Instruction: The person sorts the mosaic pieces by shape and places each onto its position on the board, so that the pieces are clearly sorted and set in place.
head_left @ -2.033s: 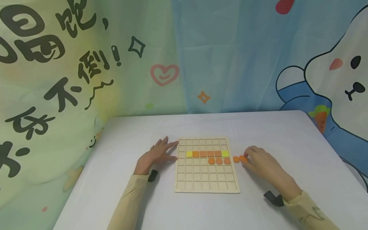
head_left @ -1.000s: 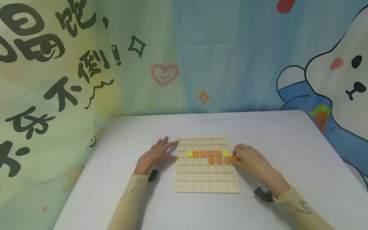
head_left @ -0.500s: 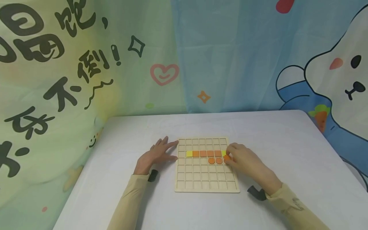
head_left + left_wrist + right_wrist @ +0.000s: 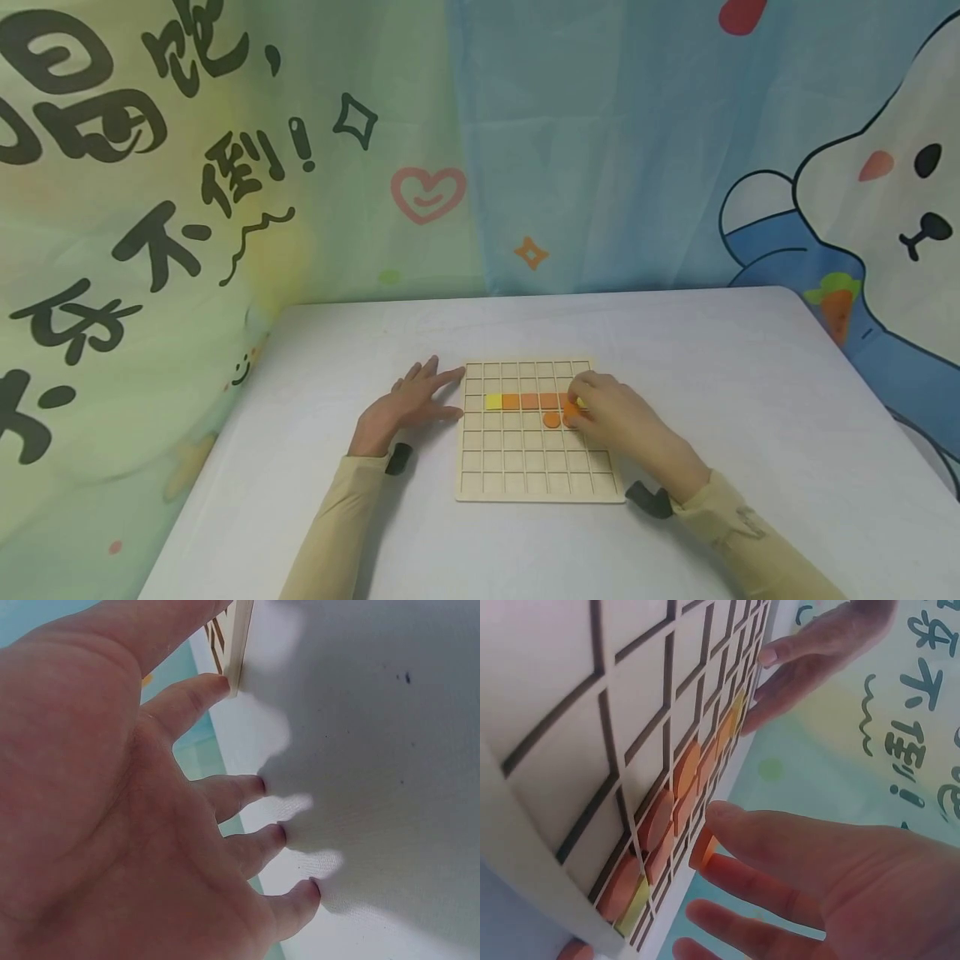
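A pale wooden grid board (image 4: pixel 517 464) lies on the table. My left hand (image 4: pixel 408 402) is spread at the board's left side, with thumb and index fingertip at its edge; in the left wrist view the other fingertips rest on the white surface. Between thumb and index finger, my right hand (image 4: pixel 619 419) pinches an orange disc (image 4: pixel 702 849) above the board's right part. One row holds square tiles, including yellow (image 4: pixel 493 402) and orange (image 4: pixel 511 402). Beside it in the right wrist view lie three discs, one an orange disc (image 4: pixel 686 769). My right hand hides some pieces from the head view.
Another round piece (image 4: pixel 576 950) lies just off the board's edge in the right wrist view. White cloth (image 4: pixel 360 333) covers the table. A printed curtain (image 4: pixel 547 150) hangs behind it and along the left.
My right hand has picked up an orange disc from beside the board and carried it left over the right-hand columns. The left hand and the board have stayed still.
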Available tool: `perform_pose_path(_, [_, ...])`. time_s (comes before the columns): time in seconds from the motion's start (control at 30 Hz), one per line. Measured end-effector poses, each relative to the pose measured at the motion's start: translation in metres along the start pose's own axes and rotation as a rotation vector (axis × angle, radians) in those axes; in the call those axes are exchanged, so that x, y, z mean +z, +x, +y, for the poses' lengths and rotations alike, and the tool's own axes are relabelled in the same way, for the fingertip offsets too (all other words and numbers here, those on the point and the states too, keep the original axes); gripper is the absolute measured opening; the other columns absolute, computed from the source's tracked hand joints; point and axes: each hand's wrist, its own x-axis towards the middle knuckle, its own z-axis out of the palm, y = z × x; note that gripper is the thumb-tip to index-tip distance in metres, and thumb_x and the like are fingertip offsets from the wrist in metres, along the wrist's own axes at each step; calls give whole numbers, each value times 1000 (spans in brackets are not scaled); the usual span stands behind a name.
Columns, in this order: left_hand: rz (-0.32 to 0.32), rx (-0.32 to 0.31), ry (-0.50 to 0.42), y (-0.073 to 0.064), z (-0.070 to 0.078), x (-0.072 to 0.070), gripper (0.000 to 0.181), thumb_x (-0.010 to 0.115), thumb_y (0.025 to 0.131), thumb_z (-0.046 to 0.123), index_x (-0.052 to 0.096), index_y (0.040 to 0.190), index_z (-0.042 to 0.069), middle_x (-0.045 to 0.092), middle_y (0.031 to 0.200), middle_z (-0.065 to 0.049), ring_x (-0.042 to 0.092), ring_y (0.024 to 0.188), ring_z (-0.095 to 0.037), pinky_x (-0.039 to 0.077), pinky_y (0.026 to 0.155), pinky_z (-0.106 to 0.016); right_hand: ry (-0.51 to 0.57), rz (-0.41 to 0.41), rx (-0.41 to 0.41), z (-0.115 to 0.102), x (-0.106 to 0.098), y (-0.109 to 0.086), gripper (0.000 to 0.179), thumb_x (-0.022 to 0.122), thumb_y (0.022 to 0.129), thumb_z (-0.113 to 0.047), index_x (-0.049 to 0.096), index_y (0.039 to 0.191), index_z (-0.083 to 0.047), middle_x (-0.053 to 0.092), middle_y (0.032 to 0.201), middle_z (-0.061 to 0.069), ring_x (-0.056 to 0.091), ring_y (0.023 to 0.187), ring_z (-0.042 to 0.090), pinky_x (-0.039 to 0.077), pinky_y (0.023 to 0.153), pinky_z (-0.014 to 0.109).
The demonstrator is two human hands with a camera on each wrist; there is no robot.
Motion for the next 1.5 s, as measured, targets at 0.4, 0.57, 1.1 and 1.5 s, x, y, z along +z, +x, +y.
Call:
perform_pose_path(0.4, [5,3,0,-1,2,-1,75,70,93,44,35,157,29,7,169,-18,3,156,-43,10,126,-63,-18,15,-104,-8,14,12,13,74,89,-19,66,92,-9,65,109,8,59,86,21,52,71,35])
perform_pose_path(0.57, [5,-4,-8,-1,2,-1,76,70,92,44,35,157,29,7,170,-17,3,156,-42,9,126,-62,-29,46,-169,-13,17,15,11,73,89,-15,64,90,-9,63,100,4,54,78,17,49,66,30])
perform_pose_path(1.1, [-5,3,7,1,-1,-1,76,69,93,46,33,158,31,5,170,-17,2,156,-42,9,126,-62,-14,25,-202,-26,29,24,12,73,89,-15,68,98,-9,64,115,8,61,98,23,55,83,38])
perform_pose_path(1.5, [-8,-2,-1,1,-1,-1,76,69,92,45,33,158,32,4,170,-15,0,157,-41,7,126,-61,-53,15,-192,-31,32,22,22,75,90,-18,69,108,-7,64,122,11,64,107,27,58,88,40])
